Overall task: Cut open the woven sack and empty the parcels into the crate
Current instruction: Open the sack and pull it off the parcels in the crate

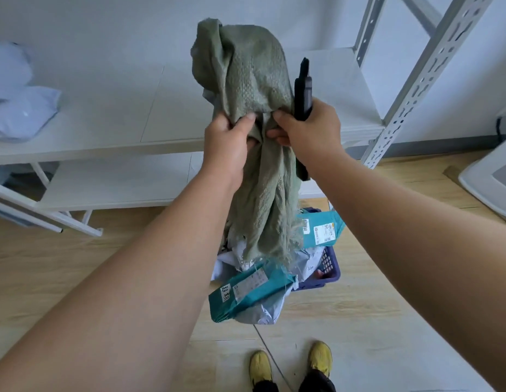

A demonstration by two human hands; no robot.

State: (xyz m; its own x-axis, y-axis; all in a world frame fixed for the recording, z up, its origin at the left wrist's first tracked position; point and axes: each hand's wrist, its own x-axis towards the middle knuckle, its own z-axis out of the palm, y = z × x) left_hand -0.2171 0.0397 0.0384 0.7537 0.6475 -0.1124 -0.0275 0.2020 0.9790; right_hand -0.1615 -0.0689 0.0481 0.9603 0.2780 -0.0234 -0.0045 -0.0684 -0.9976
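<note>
1. head view: both hands hold the green woven sack (257, 154) up high. the left hand (227, 142) bunches the cloth in curled fingers.
2. the right hand (308, 134) pinches the sack too and also grips a black knife (302, 91) that points up.
3. the sack hangs long and straight down from the hands, its torn open end at the bottom.
4. right under the hands sits the blue crate (329, 267), piled with parcels (252, 295).
5. the sack looks nearly empty, so a shake down should finish.
</note>
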